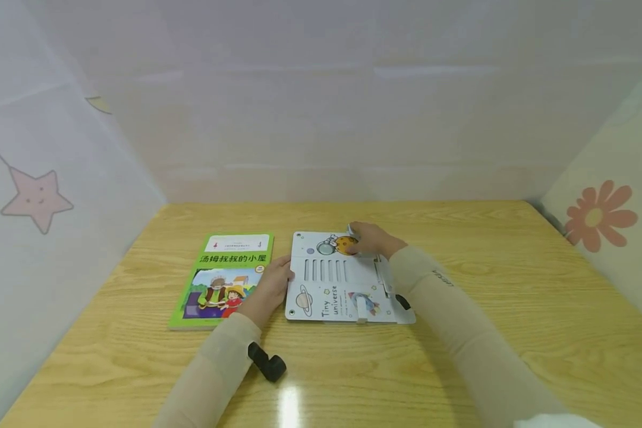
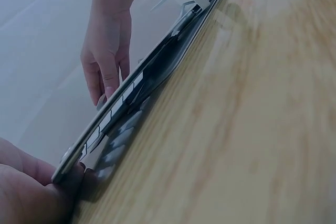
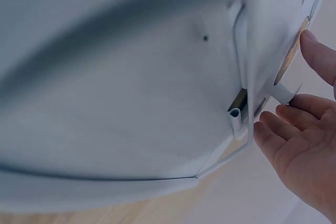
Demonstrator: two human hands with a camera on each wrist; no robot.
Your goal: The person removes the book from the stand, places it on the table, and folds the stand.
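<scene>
A white book stand (image 1: 318, 300) printed with planets and "Tiny universe" lies nearly flat in the middle of the wooden table. My left hand (image 1: 271, 284) pinches its left edge; in the left wrist view, that edge is raised slightly, with the thumb above and fingertips below. At the far right edge, my right hand (image 1: 373, 239) holds the stand beside the orange planet print, fingers at a small white tab (image 3: 284, 93). White wire page holders (image 1: 384, 277) sit along the right side and near edge. The stand's underside is mostly in dark shadow.
A green-covered picture book (image 1: 203, 309) lies flat left of the stand, partly behind my left forearm. The wooden table (image 1: 487, 255) extends to both sides. Pale printed cloth (image 1: 321, 119) encloses the back and sides.
</scene>
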